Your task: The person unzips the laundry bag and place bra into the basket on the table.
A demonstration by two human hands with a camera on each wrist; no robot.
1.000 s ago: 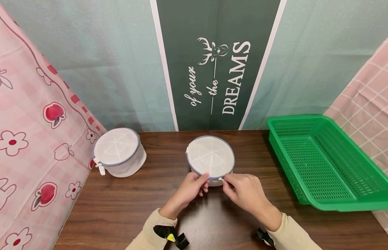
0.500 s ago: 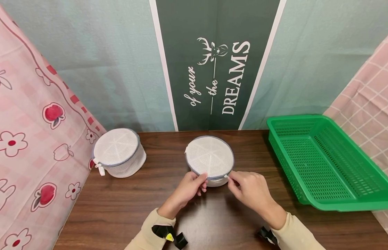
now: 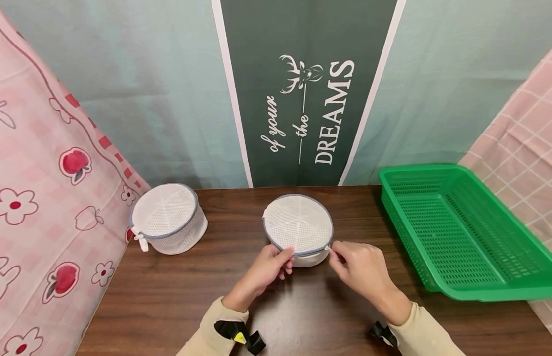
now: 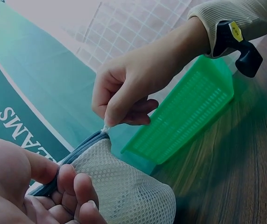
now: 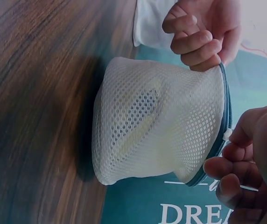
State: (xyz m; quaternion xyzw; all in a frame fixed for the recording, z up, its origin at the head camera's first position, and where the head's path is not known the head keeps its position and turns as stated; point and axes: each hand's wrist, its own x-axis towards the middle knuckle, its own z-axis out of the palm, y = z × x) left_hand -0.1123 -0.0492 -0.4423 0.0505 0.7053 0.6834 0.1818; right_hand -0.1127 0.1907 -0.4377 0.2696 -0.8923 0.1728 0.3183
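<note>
A round white mesh laundry bag (image 3: 298, 222) with a blue-grey zipper rim stands at the middle of the table. My left hand (image 3: 269, 264) pinches its front rim, thumb on top and fingers curled below. Between thumb and forefinger, my right hand (image 3: 362, 269) grips the small white zipper pull (image 5: 228, 134) at the rim's front right. In the left wrist view, that rim comes to a raised corner under the right hand's pinch. Through the mesh in the right wrist view, dark and yellowish patches show inside the bag.
A second white mesh bag (image 3: 166, 210), its top closed and a white pull tab (image 3: 144, 243) hanging, stands at the left. A green plastic basket (image 3: 458, 247) lies at the right. Behind the wooden table (image 3: 147, 296) hangs a printed curtain (image 3: 191, 99); pink cloths flank it.
My right hand has slid the zipper pull rightward along the front rim, away from the left hand. The left hand keeps its grip on the rim, shifted slightly left.
</note>
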